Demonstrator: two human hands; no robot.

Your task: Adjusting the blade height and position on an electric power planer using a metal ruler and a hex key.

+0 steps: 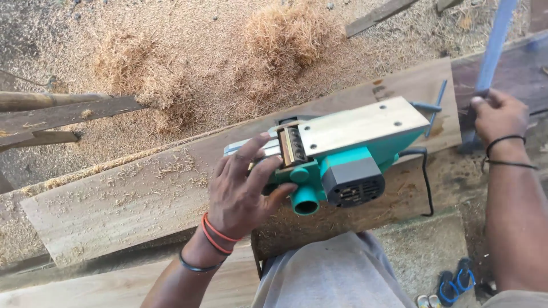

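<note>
A teal electric hand planer (342,154) lies upside down on a long wooden plank (131,194), its metal sole and cutter drum facing up. My left hand (242,188) grips its front end next to the drum, fingers spread over the sole. My right hand (499,117) is at the far right, closed around a dark tool or handle at the plank's end; a blue bar (494,43) rises above it. The planer's black cord (425,182) hangs down the plank's side.
Heaps of wood shavings (285,34) and sawdust cover the ground behind the plank. Wooden slats (51,117) jut in from the left. Another board (114,285) lies in front. Blue sandals (454,282) sit on the ground at the lower right.
</note>
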